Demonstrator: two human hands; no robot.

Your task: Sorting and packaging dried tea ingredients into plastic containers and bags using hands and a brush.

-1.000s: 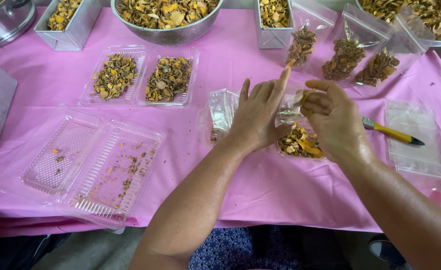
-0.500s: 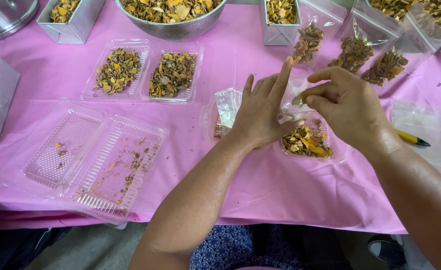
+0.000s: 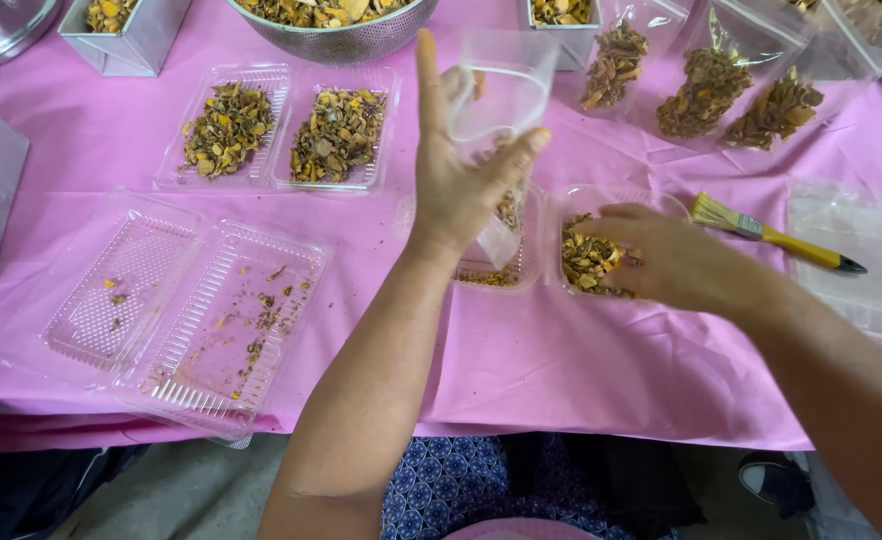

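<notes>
The left hand (image 3: 456, 185) is raised above the pink-covered surface (image 3: 561, 360), its grip clamped on a clear plastic bag (image 3: 496, 100), thumb on one side and fingers behind, with the forefinger pointing up toward twelve o'clock. The bag hangs upright and looks nearly empty, held above a clear tray (image 3: 491, 265) that carries a few dried bits. At three o'clock from that hand, the right hand (image 3: 666, 260) lies low over a second clear tray (image 3: 586, 200), fingers together and curled down into the dried yellow-brown herb pieces (image 3: 586, 262); whether it has pinched any I cannot tell. Just beyond it, toward two o'clock, a yellow-handled brush (image 3: 771, 235) rests on the surface. At nine o'clock sits an open, nearly empty clamshell tray (image 3: 176, 310).
</notes>
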